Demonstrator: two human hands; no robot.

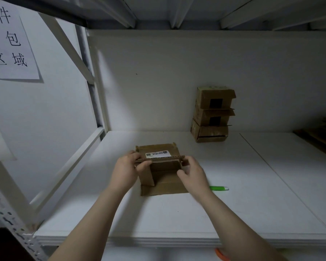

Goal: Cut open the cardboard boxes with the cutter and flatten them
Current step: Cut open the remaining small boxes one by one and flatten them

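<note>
Left hand [127,169]: my fingers curl over the left end of the raised flap [166,158], thumb against its front; I grip it.
Right hand [193,173]: my fingertips pinch the same flap's right corner, thumb bent inward.
Cardboard box [164,178]: between my two hands, opened, its near panel flat on the shelf [177,213].
White label [157,154]: just beyond my left fingers.
Cutter [219,188]: green, just right of my right wrist, untouched.
Stacked boxes [212,114]: three, well beyond my right hand.
</note>
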